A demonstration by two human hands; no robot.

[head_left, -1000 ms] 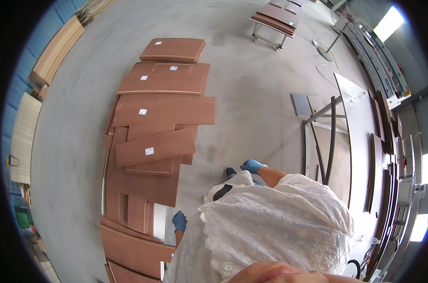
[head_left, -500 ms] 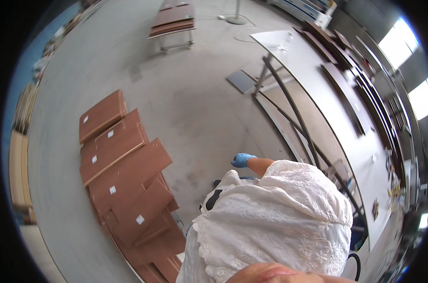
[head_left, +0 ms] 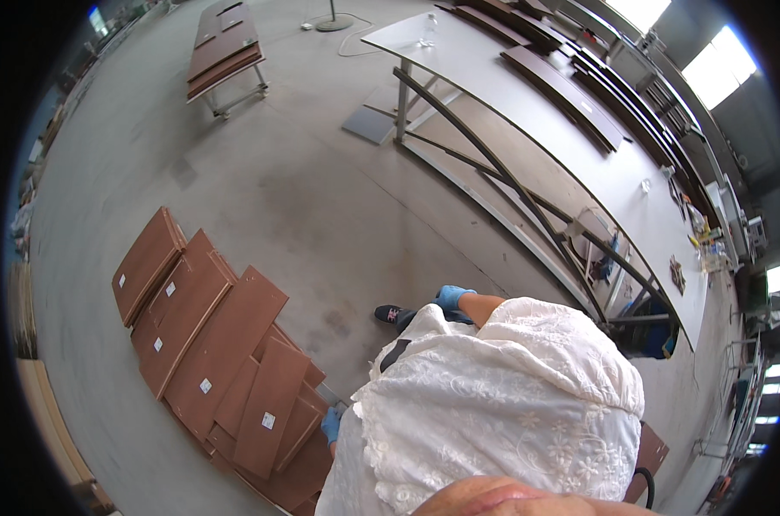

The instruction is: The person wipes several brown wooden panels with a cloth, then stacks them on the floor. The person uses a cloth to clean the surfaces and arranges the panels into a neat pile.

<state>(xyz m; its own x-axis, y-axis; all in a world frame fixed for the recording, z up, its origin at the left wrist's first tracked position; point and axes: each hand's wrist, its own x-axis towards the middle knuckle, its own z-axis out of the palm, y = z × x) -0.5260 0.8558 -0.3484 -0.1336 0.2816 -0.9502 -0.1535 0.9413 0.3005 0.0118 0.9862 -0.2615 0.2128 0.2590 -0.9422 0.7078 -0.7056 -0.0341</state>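
Observation:
My left hand (head_left: 330, 425), in a blue glove, hangs low on the left by the near edge of a stack of reddish-brown panels (head_left: 226, 344). Whether it touches the stack or the grey metal piece (head_left: 331, 396) beside it is unclear, and its fingers are too small to read. On my other side, my right hand (head_left: 449, 297), also blue-gloved, hangs in front of my body with its fingers curled in and nothing visible in them. The panels overlap in a slanting row, several with small white labels.
A long white-topped table (head_left: 570, 163) on a metal frame stands to the right, carrying dark brown boards (head_left: 570, 95) and a clear bottle (head_left: 428, 30). Far left is a wheeled cart (head_left: 226, 56) with brown panels. A grey sheet (head_left: 368, 125) lies near the table leg.
The view has swung to the right, so table, cart and panels sit further left. My left hand has come into sight beside the panels. One dark shoe now shows more fully.

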